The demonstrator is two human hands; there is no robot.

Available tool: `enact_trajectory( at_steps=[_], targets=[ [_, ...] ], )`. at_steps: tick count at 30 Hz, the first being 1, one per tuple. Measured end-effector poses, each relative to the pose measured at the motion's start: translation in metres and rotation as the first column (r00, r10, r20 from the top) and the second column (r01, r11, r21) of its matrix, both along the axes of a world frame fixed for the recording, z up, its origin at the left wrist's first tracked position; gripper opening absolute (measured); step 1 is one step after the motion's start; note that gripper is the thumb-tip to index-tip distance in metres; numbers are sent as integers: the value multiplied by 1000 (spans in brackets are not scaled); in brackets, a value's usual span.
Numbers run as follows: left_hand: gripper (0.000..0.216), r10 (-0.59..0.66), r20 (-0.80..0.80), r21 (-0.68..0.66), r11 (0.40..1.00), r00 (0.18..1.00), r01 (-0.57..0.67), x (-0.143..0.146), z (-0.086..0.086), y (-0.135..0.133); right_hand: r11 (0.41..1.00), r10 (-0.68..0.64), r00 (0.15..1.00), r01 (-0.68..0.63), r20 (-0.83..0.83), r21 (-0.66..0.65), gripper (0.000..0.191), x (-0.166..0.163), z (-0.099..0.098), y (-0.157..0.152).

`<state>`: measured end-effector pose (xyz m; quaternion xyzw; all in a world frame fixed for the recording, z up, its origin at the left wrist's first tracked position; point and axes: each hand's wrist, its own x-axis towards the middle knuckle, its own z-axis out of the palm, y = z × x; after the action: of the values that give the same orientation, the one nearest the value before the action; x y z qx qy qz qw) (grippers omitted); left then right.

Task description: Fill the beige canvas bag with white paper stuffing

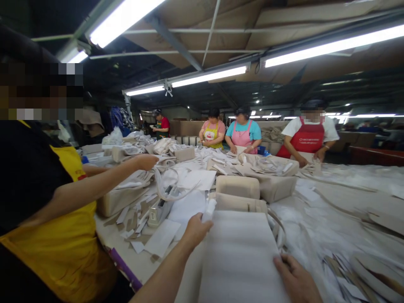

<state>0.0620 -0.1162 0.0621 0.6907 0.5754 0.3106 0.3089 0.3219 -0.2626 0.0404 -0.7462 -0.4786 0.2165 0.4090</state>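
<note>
A large white sheet (240, 252), apparently foam or paper, lies in front of me at the table's near side. My left hand (197, 230) is closed at its upper left corner, around a small white roll-like piece (209, 209) whose exact kind I cannot make out. At the sheet's right edge, my right hand (296, 275) has its thumb on the edge and its fingers curled; it seems to pinch the sheet there. Just beyond the sheet sit a beige bag (240, 202) and a beige box-shaped piece (238, 187).
A co-worker in a yellow apron (63, 252) stands close on my left, arm stretched over the table towards a white strap (160, 185). A metal device (160, 208) lies among paper scraps. Clear plastic (315, 235) spreads at right. Several people work across the table.
</note>
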Motion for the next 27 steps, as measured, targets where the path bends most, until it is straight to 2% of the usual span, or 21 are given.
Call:
enact_trajectory(
  at_steps=[3, 5, 7, 9, 11, 12, 14, 17, 21, 24, 27],
  targets=[
    [19, 19, -33, 16, 1000, 999, -18, 2, 0, -6, 994, -110, 993, 109, 45, 28, 41, -15, -5, 21],
    [26, 43, -60, 53, 998, 997, -40, 4, 0, -15, 991, -131, 988, 130, 83, 21, 41, -21, -9, 30],
    [42, 97, -95, 162, 983, 991, -81, 10, 0, -26, 992, -126, 985, 126, 114, 10, 41, -24, -12, 35],
    [58, 110, -149, 332, 942, 983, -55, 21, -2, -38, 993, -116, 985, 116, 128, 8, 40, -23, -13, 36],
    [63, -4, -234, 437, 893, 972, 109, 35, -6, -48, 995, -98, 987, 97, 124, 12, 39, -22, -12, 35],
    [64, -99, -277, 433, 875, 956, 216, 42, -10, -51, 996, -90, 989, 88, 117, 15, 38, -21, -11, 34],
    [68, -272, -321, 330, 866, 907, 377, 56, -17, -56, 996, -84, 992, 82, 94, 30, 37, -18, -9, 33],
    [78, -365, -326, 227, 865, 872, 447, 69, -26, -58, 995, -83, 996, 81, 34, 64, 36, -15, -9, 35],
    [84, -430, -309, 289, 807, 849, 514, 70, -31, -64, 994, -62, 998, 63, -12, 91, 37, -13, -11, 37],
    [72, -392, -237, 339, 824, 889, 454, 56, -32, -67, 992, -40, 999, 38, 13, 119, 37, -4, 4, 29],
    [58, -241, -109, 398, 878, 964, 265, 31, -32, -59, 989, -40, 995, 26, 89, 146, 40, 27, 39, 4]
  ],
)
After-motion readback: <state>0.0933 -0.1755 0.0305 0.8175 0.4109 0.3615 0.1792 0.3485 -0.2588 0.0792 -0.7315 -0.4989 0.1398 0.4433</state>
